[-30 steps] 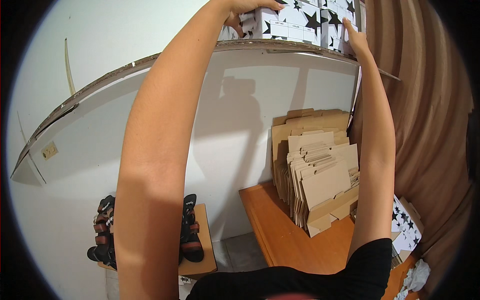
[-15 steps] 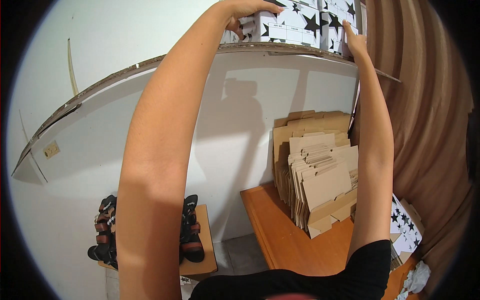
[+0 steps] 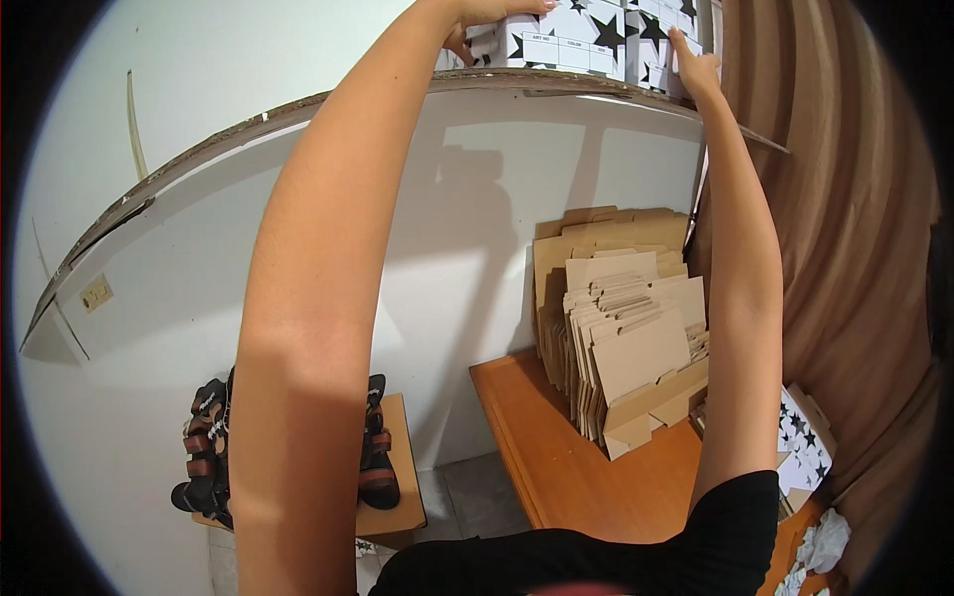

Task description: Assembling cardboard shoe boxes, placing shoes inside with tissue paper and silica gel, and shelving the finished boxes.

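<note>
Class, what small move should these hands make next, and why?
Perhaps a gentle, steadying inward press with both: the left hand is at the left side of the left star-patterned box, the right hand seems to touch the front of the right star-patterned box, and both stand side by side on the shelf.

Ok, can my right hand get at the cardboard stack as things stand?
Probably yes, if lowered: your right hand is up at a star-patterned box on the shelf, but nothing visible covers the front of the cardboard stack.
</note>
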{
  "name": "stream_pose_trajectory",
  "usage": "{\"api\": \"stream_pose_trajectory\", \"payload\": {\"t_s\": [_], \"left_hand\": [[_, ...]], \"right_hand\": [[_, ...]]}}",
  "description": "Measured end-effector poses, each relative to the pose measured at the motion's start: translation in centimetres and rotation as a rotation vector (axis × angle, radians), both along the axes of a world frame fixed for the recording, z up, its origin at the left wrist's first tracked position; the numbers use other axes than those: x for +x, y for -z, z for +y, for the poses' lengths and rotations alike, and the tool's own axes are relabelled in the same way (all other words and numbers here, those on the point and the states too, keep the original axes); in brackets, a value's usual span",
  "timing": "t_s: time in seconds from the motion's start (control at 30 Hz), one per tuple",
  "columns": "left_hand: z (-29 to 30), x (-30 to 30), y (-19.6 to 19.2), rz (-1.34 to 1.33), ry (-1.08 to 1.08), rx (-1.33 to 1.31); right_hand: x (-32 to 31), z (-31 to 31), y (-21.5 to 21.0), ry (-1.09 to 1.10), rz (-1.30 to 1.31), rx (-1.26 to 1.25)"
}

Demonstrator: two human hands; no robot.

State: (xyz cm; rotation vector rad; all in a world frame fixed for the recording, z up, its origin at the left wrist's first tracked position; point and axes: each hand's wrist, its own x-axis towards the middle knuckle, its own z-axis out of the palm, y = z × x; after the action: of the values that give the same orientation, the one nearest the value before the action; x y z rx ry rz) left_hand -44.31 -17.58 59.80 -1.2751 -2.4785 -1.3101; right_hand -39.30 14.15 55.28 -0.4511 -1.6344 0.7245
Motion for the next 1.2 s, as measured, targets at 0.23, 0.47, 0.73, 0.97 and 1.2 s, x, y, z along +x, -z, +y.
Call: {"api": "stream_pose_trajectory", "payload": {"t_s": [0.23, 0.47, 0.73, 0.97, 1.2], "left_hand": [[0.3, -1.9, 0.9, 0.275, -0.209, -0.285], [0.6, -3.8, 1.9, 0.335, -0.178, -0.185], [0.6, -3.8, 1.5, 0.279, -0.232, -0.291], [0.6, -4.0, 2.0, 0.361, -0.214, -0.238], [1.3, -2.3, 2.4, 0.611, -0.476, -0.349]], "right_hand": [[1.3, -0.6, 0.7, -0.021, -0.11, -0.001], [1.8, -1.5, 1.6, -0.02, -0.154, 0.036], [1.1, -1.1, 2.0, 0.069, -0.1, 0.009], [1.1, -0.9, 2.1, 0.131, -0.118, 0.016], [1.7, -1.3, 2.4, 0.137, -0.137, 0.072]]}}
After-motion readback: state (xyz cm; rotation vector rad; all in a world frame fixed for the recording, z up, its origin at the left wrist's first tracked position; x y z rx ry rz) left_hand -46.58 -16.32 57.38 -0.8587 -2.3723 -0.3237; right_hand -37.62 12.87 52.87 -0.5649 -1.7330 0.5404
